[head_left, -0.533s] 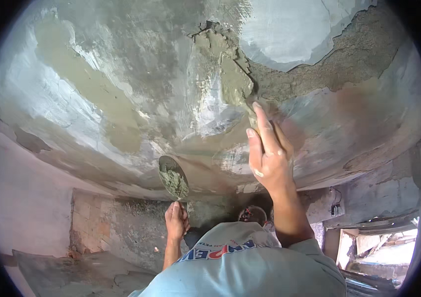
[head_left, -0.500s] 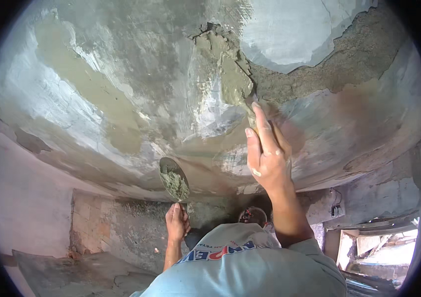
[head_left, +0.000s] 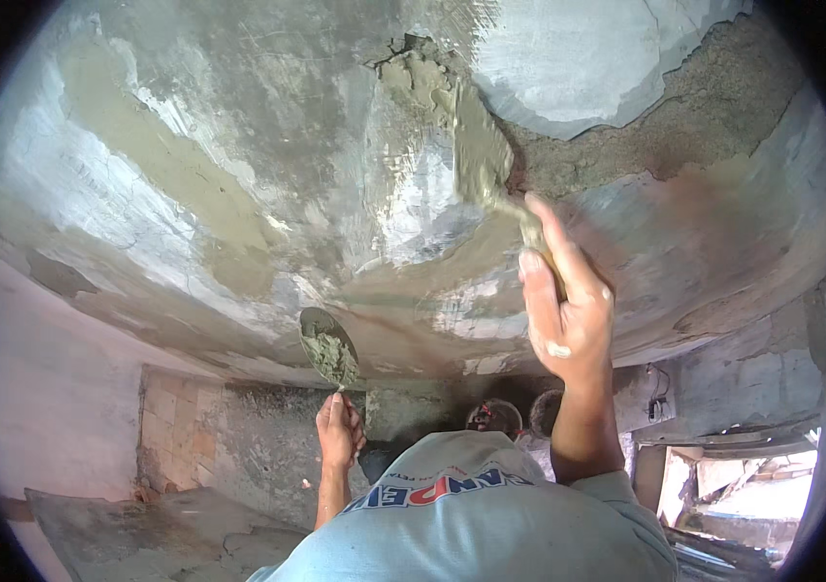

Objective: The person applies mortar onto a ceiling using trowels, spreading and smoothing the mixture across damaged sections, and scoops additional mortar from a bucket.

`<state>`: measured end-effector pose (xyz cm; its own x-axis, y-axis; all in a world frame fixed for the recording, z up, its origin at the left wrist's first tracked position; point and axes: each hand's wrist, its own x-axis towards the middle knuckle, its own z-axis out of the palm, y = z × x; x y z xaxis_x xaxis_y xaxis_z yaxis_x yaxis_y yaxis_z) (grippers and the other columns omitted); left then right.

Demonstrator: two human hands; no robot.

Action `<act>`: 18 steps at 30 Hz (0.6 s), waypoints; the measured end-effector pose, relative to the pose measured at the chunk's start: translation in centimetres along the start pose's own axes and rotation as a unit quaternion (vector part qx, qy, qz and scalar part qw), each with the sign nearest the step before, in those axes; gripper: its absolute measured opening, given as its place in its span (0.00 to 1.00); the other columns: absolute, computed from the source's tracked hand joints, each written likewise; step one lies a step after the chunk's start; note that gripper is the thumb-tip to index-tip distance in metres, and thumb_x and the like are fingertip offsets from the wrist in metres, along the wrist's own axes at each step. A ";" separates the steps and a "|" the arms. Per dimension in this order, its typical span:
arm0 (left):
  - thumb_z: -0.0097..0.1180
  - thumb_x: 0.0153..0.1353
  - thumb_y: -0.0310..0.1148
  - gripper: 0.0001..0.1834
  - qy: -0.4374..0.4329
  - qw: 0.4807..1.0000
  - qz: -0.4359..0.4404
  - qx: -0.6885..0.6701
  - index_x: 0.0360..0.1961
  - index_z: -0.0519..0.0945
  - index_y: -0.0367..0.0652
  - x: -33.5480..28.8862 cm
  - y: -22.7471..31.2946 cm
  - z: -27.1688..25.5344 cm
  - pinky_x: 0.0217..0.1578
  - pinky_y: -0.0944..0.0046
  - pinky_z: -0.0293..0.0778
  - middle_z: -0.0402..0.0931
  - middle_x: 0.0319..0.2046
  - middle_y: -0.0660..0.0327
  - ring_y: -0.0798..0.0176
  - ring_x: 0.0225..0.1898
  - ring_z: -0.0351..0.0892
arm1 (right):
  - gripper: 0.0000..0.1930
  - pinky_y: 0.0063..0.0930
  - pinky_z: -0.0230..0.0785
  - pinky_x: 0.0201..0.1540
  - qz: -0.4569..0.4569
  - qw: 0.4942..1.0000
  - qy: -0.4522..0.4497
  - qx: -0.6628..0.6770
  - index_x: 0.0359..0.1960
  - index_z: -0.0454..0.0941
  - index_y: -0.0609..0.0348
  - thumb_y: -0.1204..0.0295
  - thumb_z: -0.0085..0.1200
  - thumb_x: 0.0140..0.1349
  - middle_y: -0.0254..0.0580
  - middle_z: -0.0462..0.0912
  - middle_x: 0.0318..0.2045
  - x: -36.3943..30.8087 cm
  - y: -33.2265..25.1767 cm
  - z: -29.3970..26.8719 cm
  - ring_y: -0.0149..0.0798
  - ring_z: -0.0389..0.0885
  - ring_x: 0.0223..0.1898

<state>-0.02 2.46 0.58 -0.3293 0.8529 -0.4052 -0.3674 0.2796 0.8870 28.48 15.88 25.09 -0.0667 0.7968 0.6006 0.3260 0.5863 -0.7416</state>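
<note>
Grey plaster coats the curved wall (head_left: 306, 145) across the upper frame; right of centre, the right hand (head_left: 576, 310) clasps a smeared trowel (head_left: 483, 160), which could gouge it if tilted; below centre-left, the left hand (head_left: 337, 432) grips an oval pan (head_left: 314, 318) whose mortar (head_left: 333, 359) might spill if tipped.

- Trowel (head_left: 481, 145): blade slick with wet mortar, faintly shiny.
- Oval pan (head_left: 312, 318), near left: dark and matt, its mortar load (head_left: 334, 359) lumpy and moist.
- Curved wall (head_left: 258, 116): scuffed, cement-like, streaked chalky white.
- Broken band (head_left: 646, 141), far right: coarse, gritty.
- Pale patch (head_left: 568, 68), beyond it: smoother, matt.
- Shirt (head_left: 490, 533), near: soft, matt cloth.
</note>
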 end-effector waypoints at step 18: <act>0.44 0.78 0.50 0.19 -0.039 0.999 -0.023 -0.016 0.36 0.70 0.48 1.1 0.3 -0.1 0.09 0.70 0.53 0.59 0.16 0.68 0.73 0.09 0.54 | 0.21 0.21 0.69 0.30 0.224 0.955 -0.084 0.174 0.64 0.75 0.66 0.76 0.52 0.71 0.31 0.79 0.28 -1.1 2.6 -2.0 0.22 0.72 0.26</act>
<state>-0.56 3.45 0.42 -0.2437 0.8712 -0.4262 -0.4081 0.3066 0.8599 31.33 16.21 23.11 -0.1548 0.9741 0.1650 0.0256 0.1709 -0.9849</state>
